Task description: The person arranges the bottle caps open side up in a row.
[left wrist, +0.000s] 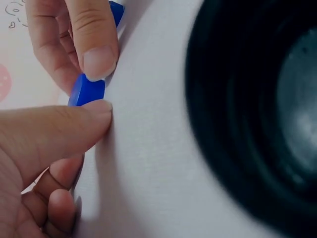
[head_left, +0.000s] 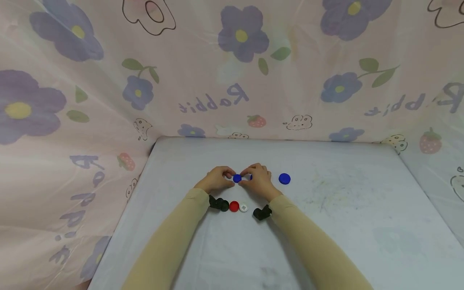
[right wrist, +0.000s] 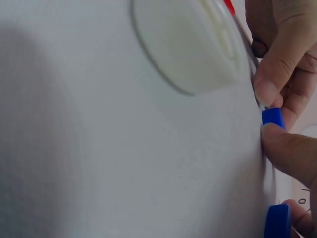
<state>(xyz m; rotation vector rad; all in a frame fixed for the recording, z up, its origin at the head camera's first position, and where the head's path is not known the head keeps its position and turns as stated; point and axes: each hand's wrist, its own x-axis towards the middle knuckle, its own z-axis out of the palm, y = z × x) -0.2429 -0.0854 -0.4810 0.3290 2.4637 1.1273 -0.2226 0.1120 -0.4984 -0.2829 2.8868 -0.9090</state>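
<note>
A small blue bottle cap sits on the white table between both hands. My left hand pinches it from the left with thumb and fingers, and my right hand pinches it from the right. Both thumb tips meet its near side in the left wrist view, where the blue cap shows edge-on. A second blue cap is close by the right hand's fingers, partly hidden by that hand in the head view. Further right lies a larger blue cap, apart from the hands.
Nearer the body, a black cap, a red cap and a white cap form a row. Dark wrist cameras sit under the sleeves. Patterned cloth walls the table's back and sides.
</note>
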